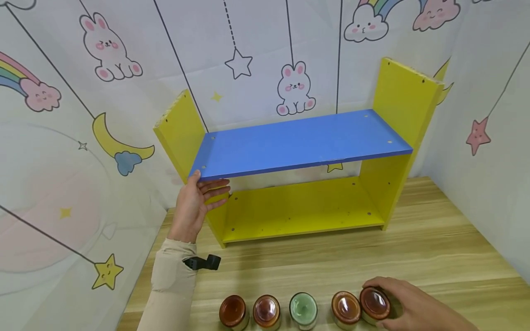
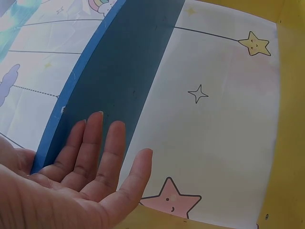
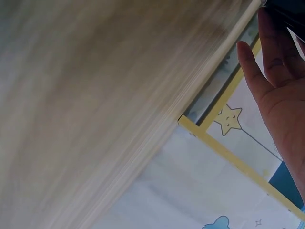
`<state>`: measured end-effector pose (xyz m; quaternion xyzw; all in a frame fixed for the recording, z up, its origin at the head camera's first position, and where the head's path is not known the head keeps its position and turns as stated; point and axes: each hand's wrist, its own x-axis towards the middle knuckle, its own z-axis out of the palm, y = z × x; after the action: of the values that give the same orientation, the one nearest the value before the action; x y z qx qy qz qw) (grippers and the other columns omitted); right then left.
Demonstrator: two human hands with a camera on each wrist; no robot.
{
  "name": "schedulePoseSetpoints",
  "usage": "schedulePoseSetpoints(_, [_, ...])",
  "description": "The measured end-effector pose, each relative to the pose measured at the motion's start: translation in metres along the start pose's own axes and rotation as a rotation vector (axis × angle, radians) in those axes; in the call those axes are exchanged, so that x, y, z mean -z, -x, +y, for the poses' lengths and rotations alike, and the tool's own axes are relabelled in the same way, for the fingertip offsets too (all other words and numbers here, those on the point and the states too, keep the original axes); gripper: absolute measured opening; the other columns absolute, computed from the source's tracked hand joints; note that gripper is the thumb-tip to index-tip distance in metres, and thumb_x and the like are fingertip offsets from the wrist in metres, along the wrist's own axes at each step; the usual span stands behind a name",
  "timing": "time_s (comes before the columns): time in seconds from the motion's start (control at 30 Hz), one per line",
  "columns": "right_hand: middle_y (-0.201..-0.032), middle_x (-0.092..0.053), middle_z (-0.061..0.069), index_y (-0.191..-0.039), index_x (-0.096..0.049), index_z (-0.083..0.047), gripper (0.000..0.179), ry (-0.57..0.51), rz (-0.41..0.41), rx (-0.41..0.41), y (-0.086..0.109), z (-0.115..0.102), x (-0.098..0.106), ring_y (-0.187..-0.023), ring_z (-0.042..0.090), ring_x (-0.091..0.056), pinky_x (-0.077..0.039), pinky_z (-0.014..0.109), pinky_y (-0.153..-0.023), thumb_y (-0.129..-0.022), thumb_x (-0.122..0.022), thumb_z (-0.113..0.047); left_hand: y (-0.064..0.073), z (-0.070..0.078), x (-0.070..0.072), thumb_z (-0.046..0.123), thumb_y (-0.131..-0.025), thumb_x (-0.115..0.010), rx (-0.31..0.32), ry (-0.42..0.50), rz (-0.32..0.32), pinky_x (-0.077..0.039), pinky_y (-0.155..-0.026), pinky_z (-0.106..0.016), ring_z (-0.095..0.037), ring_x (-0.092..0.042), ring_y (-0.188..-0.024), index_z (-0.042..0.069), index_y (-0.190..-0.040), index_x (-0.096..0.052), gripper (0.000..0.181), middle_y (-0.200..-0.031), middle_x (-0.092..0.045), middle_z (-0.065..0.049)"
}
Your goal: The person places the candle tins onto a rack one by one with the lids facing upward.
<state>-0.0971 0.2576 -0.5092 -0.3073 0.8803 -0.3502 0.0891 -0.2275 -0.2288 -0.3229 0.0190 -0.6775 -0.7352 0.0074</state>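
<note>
Thumb above, fingers loosely extended beneath, my left grip [image 1: 192, 207] straddles the blue board's [image 1: 290, 145] near corner. Rightward, four jars [image 1: 303, 308] line the counter [image 1: 290, 262]; beside them my right grip [image 1: 410, 304] curls around a brown-topped jar [image 1: 375, 302]. Likely I'm taking it up; lifting calls for firm, level pressure. No readable writing.

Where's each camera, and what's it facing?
Head: on the head, facing forward and down at the blue shelf and jars; left hand and right hand show.
Left wrist: on that wrist, facing the blue shelf's underside; left hand shows.
Right wrist: on that wrist, facing across the table to the yellow frame; right hand shows.
Head and left wrist share the blue shelf.
</note>
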Motion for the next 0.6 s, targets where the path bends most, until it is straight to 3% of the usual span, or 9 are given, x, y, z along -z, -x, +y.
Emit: schedulePoseSetpoints(0.6, [-0.116, -0.065, -0.019, -0.132, -0.060, -0.025, 0.051, -0.055, -0.008, 0.038, -0.0026, 0.0006, 0.0016, -0.099, -0.001, -0.061, -0.053, 0.025, -0.079, -0.086, -0.081, -0.032, -0.0002, 0.0005, 0.0008, 0.048, -0.111, -0.024, 0.000, 0.005, -0.003, -0.055, -0.094, -0.043, -0.022, -0.070, -0.109, 0.005, -0.147, -0.045, 0.060, -0.120, -0.072, -0.007])
